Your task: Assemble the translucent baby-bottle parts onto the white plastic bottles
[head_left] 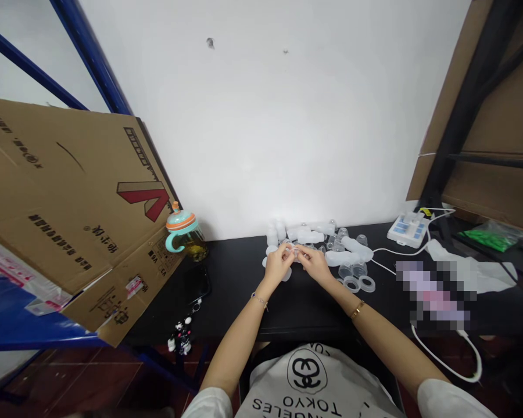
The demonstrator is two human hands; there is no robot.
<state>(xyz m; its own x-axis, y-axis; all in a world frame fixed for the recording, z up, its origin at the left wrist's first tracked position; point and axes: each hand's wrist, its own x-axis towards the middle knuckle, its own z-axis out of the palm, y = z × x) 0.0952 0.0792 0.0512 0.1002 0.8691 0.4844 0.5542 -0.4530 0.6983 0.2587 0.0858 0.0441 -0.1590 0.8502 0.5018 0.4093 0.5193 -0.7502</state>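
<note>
Both of my hands meet over the black table, at the near edge of a pile of clear and milky plastic parts (351, 255). My left hand (279, 266) has its fingers pinched on a small translucent plastic piece (294, 252). From the other side, the fingertips of my right hand (314, 264) close on the same piece, whose exact shape my fingers hide. Close to my right wrist lie pale rings (366, 283) and clear domed caps. White bottle-like pieces (310, 237) rest just beyond my fingers.
A teal-lidded glass jug (185, 235) and a dark phone (197, 283) with a charm are on the left, beside a large cardboard box (78, 203). On the right are a power strip (407, 229), white cables, a green packet (488, 237) and a white bag (475, 270).
</note>
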